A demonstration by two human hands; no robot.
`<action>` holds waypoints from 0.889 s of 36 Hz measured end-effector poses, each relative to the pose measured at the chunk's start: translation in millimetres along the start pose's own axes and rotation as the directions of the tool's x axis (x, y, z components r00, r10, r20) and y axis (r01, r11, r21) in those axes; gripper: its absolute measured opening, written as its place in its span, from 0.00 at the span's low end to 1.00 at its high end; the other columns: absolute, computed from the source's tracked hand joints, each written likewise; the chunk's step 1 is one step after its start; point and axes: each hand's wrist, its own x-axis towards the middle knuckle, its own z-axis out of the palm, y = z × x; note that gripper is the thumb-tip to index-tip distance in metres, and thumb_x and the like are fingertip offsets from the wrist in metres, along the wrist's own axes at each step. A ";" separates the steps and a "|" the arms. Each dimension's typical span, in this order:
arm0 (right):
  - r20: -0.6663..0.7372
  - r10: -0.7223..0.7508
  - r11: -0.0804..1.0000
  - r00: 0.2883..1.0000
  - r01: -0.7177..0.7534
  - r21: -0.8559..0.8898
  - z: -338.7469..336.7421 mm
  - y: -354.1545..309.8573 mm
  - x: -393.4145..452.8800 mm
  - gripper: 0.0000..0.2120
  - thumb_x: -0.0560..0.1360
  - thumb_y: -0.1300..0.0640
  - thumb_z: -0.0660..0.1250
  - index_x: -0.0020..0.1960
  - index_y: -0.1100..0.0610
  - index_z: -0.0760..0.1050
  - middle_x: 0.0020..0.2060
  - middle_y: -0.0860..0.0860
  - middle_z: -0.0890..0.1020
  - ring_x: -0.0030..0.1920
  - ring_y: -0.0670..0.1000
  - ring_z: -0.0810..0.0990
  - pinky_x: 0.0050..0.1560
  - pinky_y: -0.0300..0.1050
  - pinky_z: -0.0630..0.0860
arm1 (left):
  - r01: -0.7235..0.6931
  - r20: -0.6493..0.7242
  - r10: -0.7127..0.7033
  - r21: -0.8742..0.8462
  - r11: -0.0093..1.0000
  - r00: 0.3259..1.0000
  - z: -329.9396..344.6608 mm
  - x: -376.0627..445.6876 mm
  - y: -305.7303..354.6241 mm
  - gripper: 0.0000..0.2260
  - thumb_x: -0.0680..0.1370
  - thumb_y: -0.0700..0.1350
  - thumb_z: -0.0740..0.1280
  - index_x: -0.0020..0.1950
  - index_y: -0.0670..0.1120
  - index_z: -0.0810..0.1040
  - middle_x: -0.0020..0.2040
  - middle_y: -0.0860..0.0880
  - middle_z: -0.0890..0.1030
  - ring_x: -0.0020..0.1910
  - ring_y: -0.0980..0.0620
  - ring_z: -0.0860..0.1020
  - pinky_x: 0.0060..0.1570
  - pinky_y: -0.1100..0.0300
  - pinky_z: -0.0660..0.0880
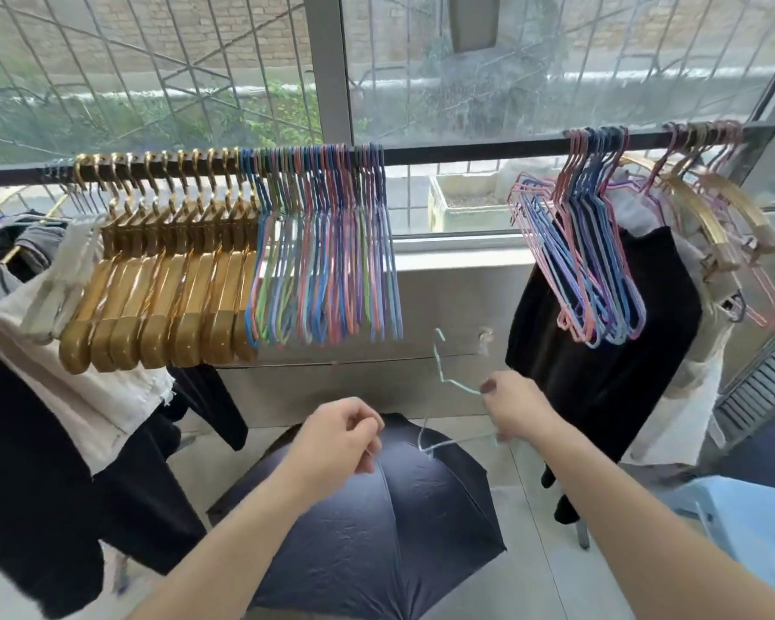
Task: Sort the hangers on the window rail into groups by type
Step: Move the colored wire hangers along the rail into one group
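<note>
Daylight comes through a barred window behind a dark rail that runs the width of the view. On the rail's left part hangs a tight row of gold hangers, and touching it on the right, a packed bunch of coloured wire hangers. Well apart, toward the right end, a second bunch of wire hangers hangs tilted against a black garment, with a few more gold hangers mixed among pink wire ones beyond it. Clothes hang at the far left.

Below the rail, off it, a pale blue wire hanger is held in the air. The right hand grips it, fingers curled round the wire. The left hand is curled with fingertips pinched; it appears to hold a thin wire, though blur makes this uncertain. An open dark umbrella lies on the floor beneath both hands. A light blue stool stands at lower right.
</note>
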 end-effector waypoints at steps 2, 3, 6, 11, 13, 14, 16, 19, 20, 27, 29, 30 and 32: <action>0.145 0.042 0.995 0.989 -0.054 0.083 11.4 11.8 -10.4 0.13 0.79 0.64 0.59 0.57 0.59 0.81 0.48 0.57 0.82 0.36 0.57 0.85 0.38 0.52 0.85 | 0.069 0.042 -0.072 0.059 0.996 0.997 11.8 2.6 -29.0 0.09 0.81 0.36 0.61 0.47 0.40 0.80 0.34 0.47 0.83 0.32 0.49 0.80 0.39 0.52 0.81; 0.221 0.050 0.989 0.974 -0.079 0.126 14.7 17.8 -17.2 0.11 0.80 0.64 0.60 0.56 0.62 0.81 0.43 0.57 0.81 0.35 0.56 0.83 0.37 0.54 0.86 | 0.102 0.074 -0.111 0.112 0.988 0.991 20.2 5.2 -45.9 0.08 0.81 0.38 0.62 0.46 0.42 0.80 0.35 0.48 0.83 0.33 0.49 0.80 0.43 0.49 0.81; 0.395 -0.011 0.973 0.919 -0.081 0.216 16.8 26.0 -36.1 0.08 0.81 0.59 0.66 0.56 0.61 0.81 0.34 0.56 0.78 0.34 0.52 0.79 0.39 0.54 0.86 | 0.221 0.130 -0.274 0.322 0.920 0.953 29.8 8.8 -105.2 0.05 0.82 0.47 0.64 0.52 0.47 0.77 0.48 0.51 0.82 0.42 0.52 0.78 0.43 0.57 0.77; 0.517 -0.164 0.909 0.840 -0.075 0.411 6.2 35.6 -56.7 0.10 0.82 0.56 0.68 0.59 0.60 0.82 0.32 0.54 0.76 0.33 0.51 0.77 0.40 0.50 0.84 | 0.310 0.067 -0.384 0.469 0.827 0.921 20.2 12.0 -199.0 0.25 0.76 0.56 0.70 0.69 0.56 0.66 0.67 0.49 0.76 0.63 0.44 0.77 0.56 0.55 0.75; 0.521 -0.222 0.851 0.824 -0.097 0.517 2.6 42.0 -55.4 0.09 0.82 0.58 0.68 0.58 0.60 0.83 0.33 0.55 0.75 0.35 0.52 0.76 0.41 0.52 0.83 | 0.360 0.059 -0.437 0.475 0.803 0.898 9.3 -0.5 -190.7 0.23 0.79 0.53 0.71 0.72 0.52 0.68 0.67 0.48 0.76 0.63 0.45 0.77 0.56 0.55 0.73; 0.522 -0.240 0.814 0.819 -0.124 0.568 2.3 46.2 -52.4 0.09 0.82 0.59 0.68 0.58 0.61 0.83 0.33 0.55 0.74 0.35 0.52 0.75 0.42 0.54 0.83 | 0.373 0.061 -0.456 0.484 0.792 0.888 2.4 -5.2 -188.5 0.17 0.80 0.54 0.69 0.66 0.51 0.72 0.63 0.50 0.78 0.58 0.48 0.78 0.55 0.55 0.74; 0.538 -0.254 0.757 0.804 -0.181 0.628 4.9 53.6 -44.3 0.10 0.81 0.59 0.68 0.58 0.61 0.84 0.32 0.53 0.72 0.34 0.51 0.73 0.45 0.59 0.83 | 0.373 0.057 -0.444 0.455 0.808 0.894 -11.8 -9.9 -188.1 0.10 0.82 0.54 0.66 0.50 0.48 0.78 0.48 0.51 0.81 0.46 0.50 0.78 0.49 0.55 0.73; 0.560 -0.220 0.727 0.798 -0.249 0.640 12.4 61.7 -36.0 0.10 0.80 0.59 0.69 0.58 0.61 0.84 0.32 0.54 0.72 0.35 0.51 0.73 0.46 0.60 0.83 | 0.387 0.048 -0.430 0.355 0.851 0.901 -26.7 -17.3 -179.0 0.19 0.85 0.52 0.62 0.43 0.41 0.82 0.39 0.49 0.86 0.42 0.49 0.83 0.52 0.53 0.78; 0.561 -0.197 0.725 0.804 -0.266 0.636 16.4 65.3 -32.9 0.09 0.80 0.59 0.69 0.58 0.61 0.84 0.32 0.54 0.73 0.35 0.52 0.73 0.46 0.59 0.83 | 0.388 0.064 -0.428 0.321 0.864 0.901 -30.8 -22.1 -172.4 0.20 0.86 0.51 0.61 0.45 0.39 0.82 0.39 0.48 0.87 0.43 0.49 0.85 0.55 0.51 0.79; 0.385 0.033 0.997 0.922 -0.006 -0.070 58.9 79.8 -17.9 0.13 0.81 0.52 0.66 0.59 0.57 0.83 0.50 0.52 0.85 0.52 0.54 0.83 0.56 0.47 0.77 | 0.211 0.139 -0.299 0.441 0.872 0.944 -39.1 -41.9 -162.5 0.13 0.86 0.51 0.59 0.45 0.48 0.75 0.36 0.45 0.83 0.35 0.49 0.80 0.45 0.47 0.80; 0.282 -0.003 0.999 0.959 -0.007 0.035 74.3 64.5 -20.5 0.20 0.82 0.48 0.64 0.69 0.58 0.77 0.63 0.54 0.82 0.62 0.56 0.80 0.63 0.47 0.74 | 0.123 0.147 -0.255 0.588 0.800 0.956 -34.7 -43.2 -155.6 0.11 0.86 0.53 0.60 0.46 0.51 0.73 0.39 0.48 0.82 0.37 0.50 0.81 0.39 0.52 0.79; 0.189 -0.034 0.991 0.981 0.007 0.137 83.2 55.1 -23.6 0.23 0.82 0.47 0.64 0.73 0.57 0.73 0.66 0.54 0.79 0.65 0.55 0.78 0.67 0.48 0.72 | 0.069 0.150 -0.228 0.675 0.734 0.962 -30.7 -44.2 -150.3 0.11 0.86 0.54 0.59 0.46 0.51 0.71 0.39 0.49 0.81 0.37 0.49 0.80 0.36 0.52 0.76; 0.041 -0.091 0.929 0.995 0.070 0.363 98.8 33.8 -32.4 0.27 0.82 0.48 0.64 0.78 0.56 0.66 0.71 0.53 0.75 0.69 0.53 0.75 0.72 0.50 0.69 | -0.013 0.145 -0.159 0.777 0.629 0.977 -19.4 -45.6 -139.3 0.12 0.86 0.55 0.55 0.47 0.51 0.69 0.39 0.49 0.79 0.37 0.49 0.79 0.36 0.51 0.74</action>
